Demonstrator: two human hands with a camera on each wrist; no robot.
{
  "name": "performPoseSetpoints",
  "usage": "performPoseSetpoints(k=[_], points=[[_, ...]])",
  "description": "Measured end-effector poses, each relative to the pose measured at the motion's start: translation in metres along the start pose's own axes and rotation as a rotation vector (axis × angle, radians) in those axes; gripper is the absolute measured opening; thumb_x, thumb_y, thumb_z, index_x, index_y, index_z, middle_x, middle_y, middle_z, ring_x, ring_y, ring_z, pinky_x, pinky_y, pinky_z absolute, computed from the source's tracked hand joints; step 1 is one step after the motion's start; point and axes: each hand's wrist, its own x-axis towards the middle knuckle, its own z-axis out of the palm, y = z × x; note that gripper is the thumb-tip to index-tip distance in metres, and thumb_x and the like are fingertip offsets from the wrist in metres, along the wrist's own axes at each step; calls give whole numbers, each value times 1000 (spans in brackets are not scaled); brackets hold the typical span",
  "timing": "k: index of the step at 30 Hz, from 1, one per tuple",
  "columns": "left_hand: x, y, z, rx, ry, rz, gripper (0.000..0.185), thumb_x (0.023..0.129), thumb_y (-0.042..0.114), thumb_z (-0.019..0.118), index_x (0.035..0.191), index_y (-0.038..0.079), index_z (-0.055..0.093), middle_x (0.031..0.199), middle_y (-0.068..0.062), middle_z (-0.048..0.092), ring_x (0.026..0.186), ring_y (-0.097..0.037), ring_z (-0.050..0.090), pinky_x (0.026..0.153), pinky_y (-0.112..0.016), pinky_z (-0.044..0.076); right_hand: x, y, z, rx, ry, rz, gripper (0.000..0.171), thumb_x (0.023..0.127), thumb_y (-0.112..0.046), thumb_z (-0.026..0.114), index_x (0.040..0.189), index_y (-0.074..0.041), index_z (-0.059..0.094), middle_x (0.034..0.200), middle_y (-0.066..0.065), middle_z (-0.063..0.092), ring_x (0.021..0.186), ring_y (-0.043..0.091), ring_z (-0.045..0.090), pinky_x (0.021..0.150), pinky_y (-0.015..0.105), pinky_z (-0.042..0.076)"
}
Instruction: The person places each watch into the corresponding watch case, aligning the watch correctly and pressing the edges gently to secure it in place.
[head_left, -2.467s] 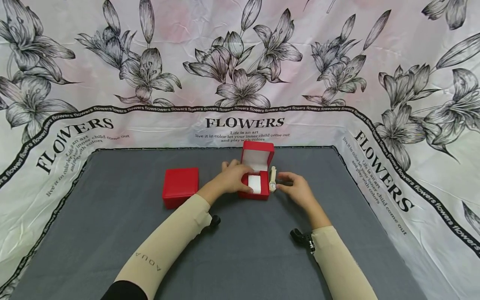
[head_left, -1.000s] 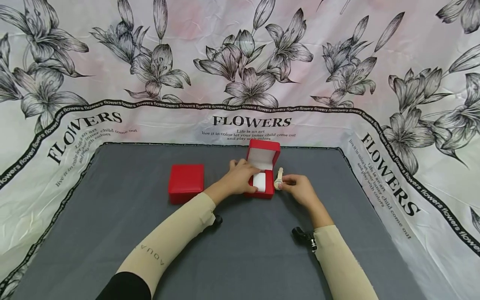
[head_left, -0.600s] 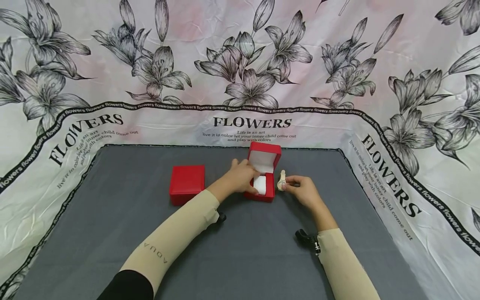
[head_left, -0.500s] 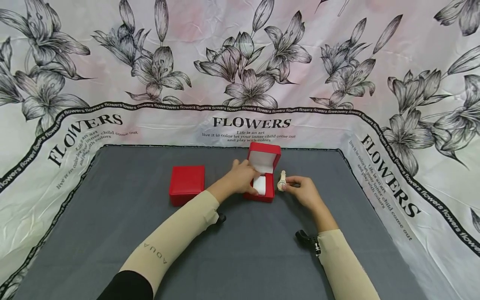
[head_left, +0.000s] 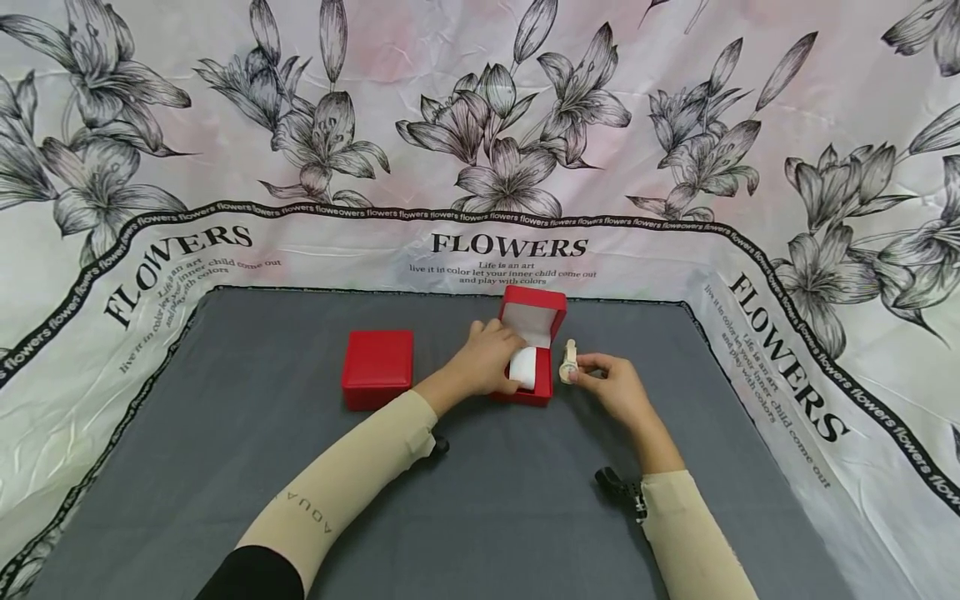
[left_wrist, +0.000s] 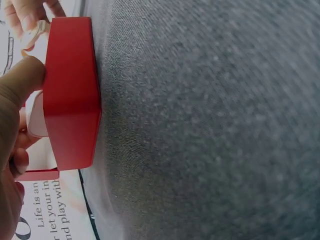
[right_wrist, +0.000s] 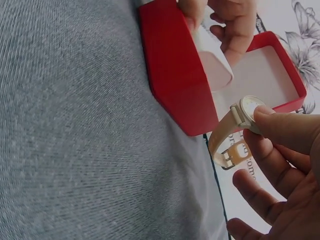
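The floral backdrop cloth is standing behind and wrapping both sides of the grey mat, and everything else is placed off the open red box sitting mid-mat near the far edge. A closed red box is lying to the left of the open one, well apart from it. The left hand is reaching into the open box, fingers curling round the white cushion and tipping it up out of its seat (thumb pressing on the box's near wall in the left wrist view). The right hand is hovering just right of the open box, thumb and fingers pinching the cream watch by its case, strap hanging loose, watch off the mat and not touching the box. Risk as I judge it: the light box could be sliding or tipping as the cushion is pulling free, since nothing else is pinning it; the pinch on the watch looks thin, so the dangling strap catching the box rim could be knocking it loose. Against half a second ago, the cushion is sitting higher and more tilted in the box; the watch is barely shifting.
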Motion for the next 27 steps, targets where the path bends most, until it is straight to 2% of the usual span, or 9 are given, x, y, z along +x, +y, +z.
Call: performPoseSetpoints(k=[6,11,18,27], points=[[-1,0,1,11,27,23,72,80,57,81,138,19,62,133,2,63,115,-18,44,92,-42,31,-4,-3,-1,43,1,-7,37,94,-22,76,124,-1,71,108,16,71,118,31,55,102,50,45],[-2,-2,4,15,60,28,72,79,57,81,137,19,61,131,2,63,115,-18,44,93,-43,30,-3,-7,-3,61,1,-16,36,94,-21,76,124,-1,71,109,17,70,124,34,54,112,58,37],[-3,-2,6,21,93,50,71,79,54,81,136,17,57,129,1,61,116,-18,44,95,-44,30,-4,-13,-6,84,-8,-16,36,94,-20,77,123,-2,71,109,18,70,125,34,53,112,58,37],[-6,-2,9,26,175,43,70,77,50,84,133,17,56,127,0,59,116,-19,43,99,-48,30,-5,-16,-2,86,-49,8,37,94,-22,76,125,-3,70,111,17,68,134,36,47,112,59,38]])
